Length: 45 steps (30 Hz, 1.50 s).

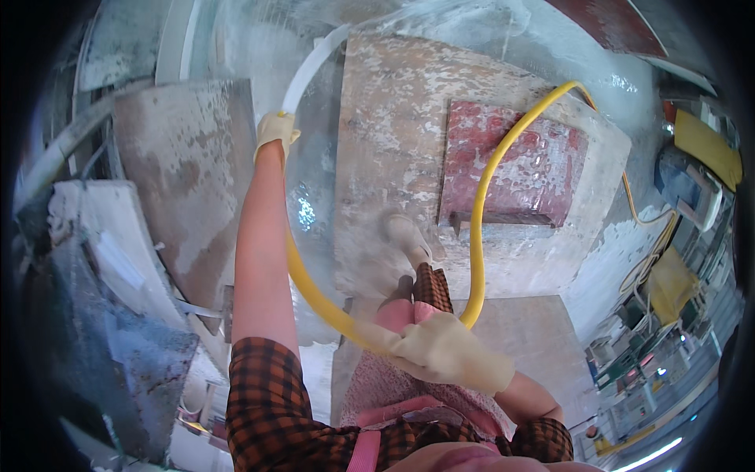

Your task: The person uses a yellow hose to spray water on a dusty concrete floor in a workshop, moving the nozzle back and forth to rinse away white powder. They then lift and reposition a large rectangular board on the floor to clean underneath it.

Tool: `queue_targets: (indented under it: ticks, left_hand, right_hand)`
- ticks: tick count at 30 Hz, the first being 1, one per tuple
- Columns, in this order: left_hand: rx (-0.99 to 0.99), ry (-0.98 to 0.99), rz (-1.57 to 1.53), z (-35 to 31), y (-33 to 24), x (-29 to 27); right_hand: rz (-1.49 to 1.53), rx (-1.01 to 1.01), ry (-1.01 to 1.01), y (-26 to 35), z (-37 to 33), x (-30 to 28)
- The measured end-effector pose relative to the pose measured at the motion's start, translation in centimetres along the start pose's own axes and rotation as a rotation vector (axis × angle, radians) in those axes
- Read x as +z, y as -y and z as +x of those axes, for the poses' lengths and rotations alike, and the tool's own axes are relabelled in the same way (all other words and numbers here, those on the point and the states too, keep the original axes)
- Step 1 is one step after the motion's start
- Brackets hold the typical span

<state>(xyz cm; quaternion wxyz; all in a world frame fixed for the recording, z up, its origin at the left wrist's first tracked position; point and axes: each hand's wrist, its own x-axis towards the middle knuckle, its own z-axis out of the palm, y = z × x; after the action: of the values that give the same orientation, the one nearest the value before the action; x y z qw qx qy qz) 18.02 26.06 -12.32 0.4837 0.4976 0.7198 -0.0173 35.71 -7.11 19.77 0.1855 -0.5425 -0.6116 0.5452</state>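
Setting: dusty stone workshop, wet grey floor, pale slabs leaning along the person's left side.
Worktop: a large mottled stone slab [409, 157] lies below, with a red slab [535, 157] resting toward its far right corner.
Hose: a yellow hose [481, 212] loops from the far right corner, across the red slab's near edge, down to the hands.
Right hand: gloved right hand [448, 350] is closed tight around the hose near the slab's near edge.
Left hand: gloved left hand [274, 132], arm stretched out, fingers wrapped around the hose where it turns whitish, beyond the slab's left edge.
Foot: a dusty shoe [405, 236] stands on the slab.
Risk: likely a slip, since the floor looks wet; the slack loop could snag the red slab's corner.
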Motion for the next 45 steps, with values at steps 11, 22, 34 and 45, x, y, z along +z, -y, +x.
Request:
queue_targets:
  ticks: [11,22,34,45]
  left_hand:
    - [0.098,0.643,-0.538,-11.2,-23.2,2.9]
    - [0.062,0.655,-0.611,-14.7,-42.6,11.3]
    - [0.091,0.738,-0.758,-13.2,-52.8,9.4]
    - [0.144,0.643,-0.741,-9.8,-65.2,6.6]
  right_hand:
    - [-0.023,0.467,-0.521,2.9,-11.9,-13.2]
    - [0.271,0.767,-0.717,7.7,-13.1,-23.5]
    - [0.469,0.874,-0.684,9.3,-11.0,-32.4]
    - [0.399,0.739,-0.703,4.6,-8.7,-39.1]
